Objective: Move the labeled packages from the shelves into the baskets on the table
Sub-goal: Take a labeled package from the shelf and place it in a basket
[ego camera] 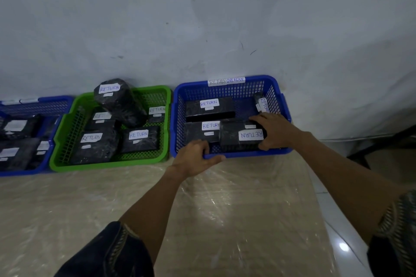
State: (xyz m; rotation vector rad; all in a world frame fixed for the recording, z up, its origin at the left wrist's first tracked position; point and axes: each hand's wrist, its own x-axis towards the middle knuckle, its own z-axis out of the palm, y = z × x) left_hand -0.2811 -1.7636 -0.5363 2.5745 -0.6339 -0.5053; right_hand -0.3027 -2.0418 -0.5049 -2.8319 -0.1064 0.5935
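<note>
You're at the drop-off step. Your right hand is wrapped round the right end of a black package, fingers curled over the top and thumb on the near side. The pkg sits low in the blue basket at its front right, w/ its RETURN label upside down to you. It looks down or nearly down, overlapping the edge of the front-left pkg; can't tell if it rests flat. Your left hand grips the basket's front rim, fingers hooked inside and thumb along the outside, steadying it.

That basket carries a RETURN OVERDUE tag on the back rim and has 2 more pkgs: one at the back left, and one on end against the right wall. The green basket just beside it, and a second blue one at far left, are also loaded.

Next move, IMO: settle the pkg flat, let go w/ the right hand and lift clear w/o dragging the neighbour. Then release the rim and go back for another. Shelves aren't in view, so can't say how many are left.
</note>
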